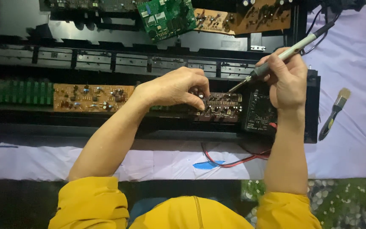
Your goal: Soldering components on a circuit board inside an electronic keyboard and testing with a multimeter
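Observation:
My right hand (285,81) grips a grey soldering iron (295,48) like a pen, its tip pointing down-left at a small dark circuit board (223,107). My left hand (175,88) pinches a small component at the left edge of that board with thumb and fingertips. The board sits inside a long black open chassis (106,63). A black multimeter (259,113) lies just right of the board, under my right wrist. Both arms wear yellow sleeves.
A brown circuit board (92,97) and green parts (15,92) lie left in the chassis. A green board (166,17) and brown boards (244,19) sit at the top. Red and black leads (234,163) trail over a white sheet. A paintbrush (334,112) rests at right.

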